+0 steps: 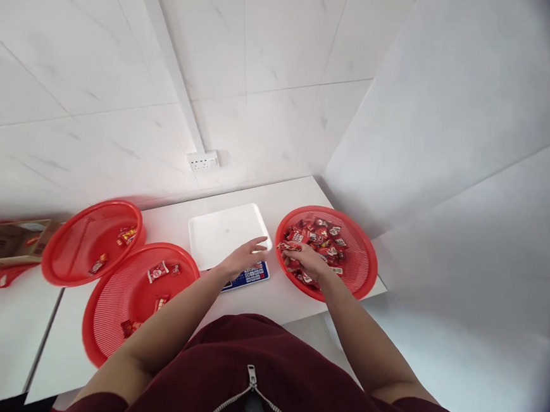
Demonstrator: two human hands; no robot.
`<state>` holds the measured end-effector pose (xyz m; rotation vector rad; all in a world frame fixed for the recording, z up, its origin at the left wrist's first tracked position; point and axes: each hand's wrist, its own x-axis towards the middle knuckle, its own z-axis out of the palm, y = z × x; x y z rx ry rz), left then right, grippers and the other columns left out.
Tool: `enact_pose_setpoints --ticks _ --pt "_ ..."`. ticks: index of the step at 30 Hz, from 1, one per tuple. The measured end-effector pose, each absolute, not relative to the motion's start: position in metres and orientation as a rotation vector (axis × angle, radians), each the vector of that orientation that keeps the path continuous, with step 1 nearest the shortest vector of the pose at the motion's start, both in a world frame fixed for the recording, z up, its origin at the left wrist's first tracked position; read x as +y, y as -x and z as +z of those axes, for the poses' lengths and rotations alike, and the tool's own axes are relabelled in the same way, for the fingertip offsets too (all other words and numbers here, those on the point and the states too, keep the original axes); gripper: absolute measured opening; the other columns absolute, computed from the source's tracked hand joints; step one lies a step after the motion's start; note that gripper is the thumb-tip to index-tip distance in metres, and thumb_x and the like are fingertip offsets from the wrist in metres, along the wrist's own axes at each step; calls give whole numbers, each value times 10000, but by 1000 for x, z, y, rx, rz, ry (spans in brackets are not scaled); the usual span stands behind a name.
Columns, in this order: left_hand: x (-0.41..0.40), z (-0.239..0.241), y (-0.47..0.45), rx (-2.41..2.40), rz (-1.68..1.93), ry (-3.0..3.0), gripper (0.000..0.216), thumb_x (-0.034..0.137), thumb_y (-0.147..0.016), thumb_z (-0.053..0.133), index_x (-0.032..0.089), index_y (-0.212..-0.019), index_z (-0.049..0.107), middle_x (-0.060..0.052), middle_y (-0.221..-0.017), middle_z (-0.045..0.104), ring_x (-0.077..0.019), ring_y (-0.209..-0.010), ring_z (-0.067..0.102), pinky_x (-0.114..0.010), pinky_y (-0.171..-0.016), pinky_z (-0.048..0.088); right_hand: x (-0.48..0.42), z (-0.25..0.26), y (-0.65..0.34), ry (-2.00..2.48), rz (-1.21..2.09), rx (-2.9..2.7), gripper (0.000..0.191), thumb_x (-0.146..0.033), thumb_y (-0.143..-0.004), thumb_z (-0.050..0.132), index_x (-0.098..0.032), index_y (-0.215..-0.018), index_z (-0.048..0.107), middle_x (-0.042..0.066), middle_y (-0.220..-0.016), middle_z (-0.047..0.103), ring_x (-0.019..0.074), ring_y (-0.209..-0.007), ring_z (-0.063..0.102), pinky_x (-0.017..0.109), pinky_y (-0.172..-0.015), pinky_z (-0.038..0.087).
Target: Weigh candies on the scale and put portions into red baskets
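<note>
From head cam we see our R hand [309,259] w/ fingers pinched on a red candy [287,246] at the tray-side rim of the candy-filled red basket [368,264], while our L hand [245,257] hovers, fingers spread & empty, just over the scale's white tray [220,233] beside it.

Light is bright and even; the white wall [277,54] looks nearly washed out, and shadows on the bench [278,292] are faint. The lens bends straight lines near the edges. The right edge of the frame darkens into blur. Print on the candies [323,235] is too soft to read.
</note>
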<state>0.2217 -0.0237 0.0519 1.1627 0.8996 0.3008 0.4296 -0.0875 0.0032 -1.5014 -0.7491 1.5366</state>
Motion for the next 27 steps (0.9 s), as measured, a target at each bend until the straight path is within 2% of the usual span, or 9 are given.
enact_pose_setpoints --ticks 3,6,10,13,16,18,22,24,27 --pt "-21 48 -233 947 451 -1292 293 267 -712 689 209 -999 678 -51 -902 675 -163 -779 589 -294 -744 478 -72 17 -392 1315 1724 -791 267 -241 -652 722 -169 -895 637 3 -614 629 138 -541 602 244 -486 516" --pt "-8 36 -224 1092 631 -1167 129 233 -720 670 175 -834 685 -31 -784 667 -130 -687 567 -275 -725 478 -60 19 -369 1193 1782 -717 272 -255 -694 696 -206 -945 602 1 -734 628 139 -665 631 283 -595 561" --pt "21 19 -190 1251 687 -986 198 265 -809 582 137 -955 623 -69 -847 660 -101 -652 567 -271 -732 487 -55 10 -358 1134 1781 -588 233 -185 -697 660 -232 -897 549 1 -870 595 150 -878 637 348 -779 558" --pt "37 9 -163 1323 670 -884 328 263 -822 572 145 -1127 541 -113 -983 648 -118 -737 606 -283 -761 489 -57 2 -352 1125 1801 -533 217 -111 -656 653 -222 -798 532 -8 -859 602 157 -909 641 369 -830 543" --pt "42 3 -148 1373 657 -849 527 316 -796 614 227 -1275 415 -124 -1170 585 -156 -905 607 -304 -795 478 -56 -3 -345 1158 1806 -508 209 -128 -660 682 -212 -789 540 1 -829 646 159 -859 664 346 -802 552" --pt "38 3 -146 1380 631 -867 562 355 -767 648 252 -1272 423 -116 -1201 569 -174 -964 588 -322 -813 465 -52 -5 -339 1197 1797 -513 189 -193 -686 703 -200 -806 557 27 -824 680 159 -811 675 310 -739 563" --pt "22 8 -159 1239 531 -957 399 358 -691 724 165 -1025 625 -93 -930 663 -175 -816 610 -346 -775 476 -42 -6 -326 1282 1726 -576 191 -314 -721 700 -176 -801 595 54 -744 705 150 -677 676 246 -582 549" --pt "16 14 -168 1147 508 -994 332 329 -649 760 133 -901 668 -65 -778 665 -153 -715 605 -339 -737 488 -38 -5 -320 1315 1643 -620 199 -337 -715 705 -176 -763 599 37 -685 695 138 -631 664 226 -552 531" --pt "12 23 -177 1069 545 -1019 300 297 -620 781 115 -835 679 -43 -693 653 -127 -651 590 -313 -703 488 -33 -2 -313 1345 1501 -685 230 -372 -692 718 -180 -720 594 14 -650 681 125 -612 647 225 -572 524"
